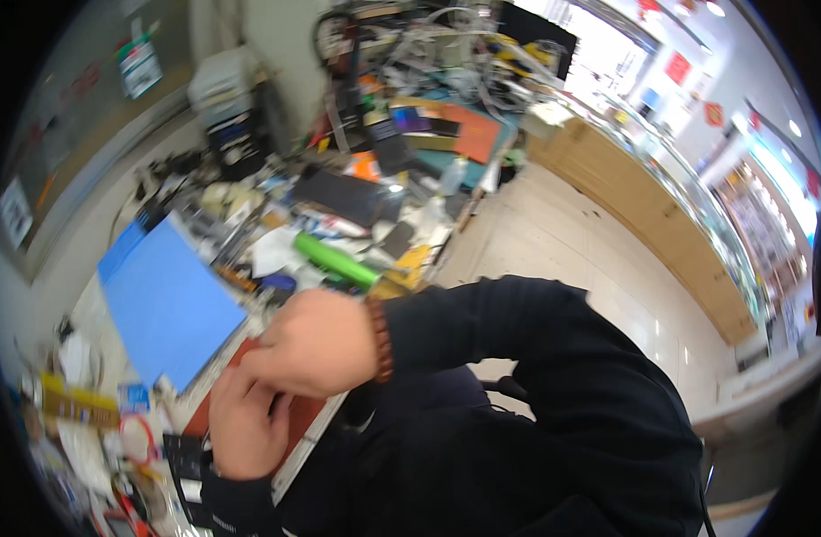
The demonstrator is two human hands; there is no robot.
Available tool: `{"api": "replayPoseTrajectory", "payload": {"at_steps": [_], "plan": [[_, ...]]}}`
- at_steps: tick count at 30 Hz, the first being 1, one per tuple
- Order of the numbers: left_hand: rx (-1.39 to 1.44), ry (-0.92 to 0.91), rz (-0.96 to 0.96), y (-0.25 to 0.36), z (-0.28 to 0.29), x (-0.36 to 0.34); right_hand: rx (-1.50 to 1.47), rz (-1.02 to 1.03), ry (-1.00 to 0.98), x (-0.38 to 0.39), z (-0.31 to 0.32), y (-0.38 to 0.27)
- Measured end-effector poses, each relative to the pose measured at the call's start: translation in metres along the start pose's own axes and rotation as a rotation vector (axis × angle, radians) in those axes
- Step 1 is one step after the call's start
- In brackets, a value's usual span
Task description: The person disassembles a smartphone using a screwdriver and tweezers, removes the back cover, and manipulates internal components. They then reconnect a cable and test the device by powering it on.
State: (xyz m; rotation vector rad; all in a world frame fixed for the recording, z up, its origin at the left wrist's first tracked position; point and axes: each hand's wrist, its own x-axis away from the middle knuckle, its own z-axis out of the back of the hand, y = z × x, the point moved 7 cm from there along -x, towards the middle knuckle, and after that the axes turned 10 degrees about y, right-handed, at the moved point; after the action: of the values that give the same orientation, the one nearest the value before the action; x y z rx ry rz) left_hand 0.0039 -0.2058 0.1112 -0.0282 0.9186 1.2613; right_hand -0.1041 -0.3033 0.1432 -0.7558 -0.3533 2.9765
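Beside the blue sheet (173,300), on the wearer's side of it, lies a flat, reddish-brown mat (305,422), plain and mostly covered by the left hand (249,425) and right hand (312,345). Their fingers curl together; whether they pinch anything, I cannot tell. The mat looks light, bendable and hardly fragile, probably best held by an uncovered edge.

Shop, cluttered workbench (308,442), glass-topped wooden display counter (647,215), ceiling lights (714,8)

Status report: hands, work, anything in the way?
Left hand and right hand together over reddish-brown mat. Anything held: hidden. Blue sheet, green cylinder beyond hands, apparently not blocking.
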Motion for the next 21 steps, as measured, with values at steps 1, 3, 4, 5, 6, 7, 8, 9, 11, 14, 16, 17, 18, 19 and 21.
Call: {"api": "replayPoseTrajectory", "payload": {"at_steps": [1, 3, 4, 5, 6, 7, 8, 9, 11, 14, 16, 17, 18, 19, 21], "plan": [[0.006, -0.007, 0.006, -0.003, 0.000, 0.001, -0.101, 0.039, 0.083, -0.002, 0.006, -0.004], [0.002, -0.013, 0.031, -0.008, 0.002, 0.005, -0.153, 0.161, 0.308, -0.009, 0.020, -0.016], [0.032, -0.067, 0.082, -0.013, 0.001, 0.007, -0.136, 0.131, 0.275, -0.010, 0.021, -0.017], [0.019, -0.038, 0.057, -0.014, 0.004, 0.008, -0.082, 0.100, 0.235, -0.013, 0.022, -0.016], [0.024, -0.037, 0.040, -0.015, 0.004, 0.008, -0.028, 0.046, 0.153, -0.014, 0.019, -0.013], [0.028, -0.044, 0.054, -0.016, 0.005, 0.011, -0.026, 0.041, 0.086, -0.016, 0.018, -0.014], [0.020, -0.038, 0.058, -0.018, 0.005, 0.012, -0.074, 0.050, 0.105, -0.017, 0.020, -0.017], [0.018, -0.018, 0.059, -0.018, 0.005, 0.013, -0.120, 0.061, 0.127, -0.018, 0.022, -0.019], [0.027, 0.049, 0.039, -0.018, 0.008, 0.016, -0.087, 0.077, 0.120, -0.017, 0.022, -0.022], [0.017, 0.063, 0.042, -0.020, 0.006, 0.023, -0.010, -0.005, -0.007, -0.013, 0.014, -0.017], [-0.025, 0.078, 0.036, -0.025, 0.001, 0.024, -0.050, 0.041, 0.023, -0.015, 0.017, -0.018], [-0.064, 0.030, 0.009, -0.028, -0.005, 0.023, -0.032, 0.034, 0.004, -0.016, 0.015, -0.016], [-0.037, 0.047, 0.004, -0.029, -0.008, 0.022, 0.013, 0.047, 0.008, -0.016, 0.017, -0.017], [-0.061, -0.018, 0.005, -0.032, -0.016, 0.020, 0.027, 0.074, 0.032, -0.018, 0.018, -0.019], [-0.043, -0.022, 0.053, -0.034, -0.021, 0.019, -0.048, 0.013, 0.053, -0.019, 0.019, -0.021]]}}
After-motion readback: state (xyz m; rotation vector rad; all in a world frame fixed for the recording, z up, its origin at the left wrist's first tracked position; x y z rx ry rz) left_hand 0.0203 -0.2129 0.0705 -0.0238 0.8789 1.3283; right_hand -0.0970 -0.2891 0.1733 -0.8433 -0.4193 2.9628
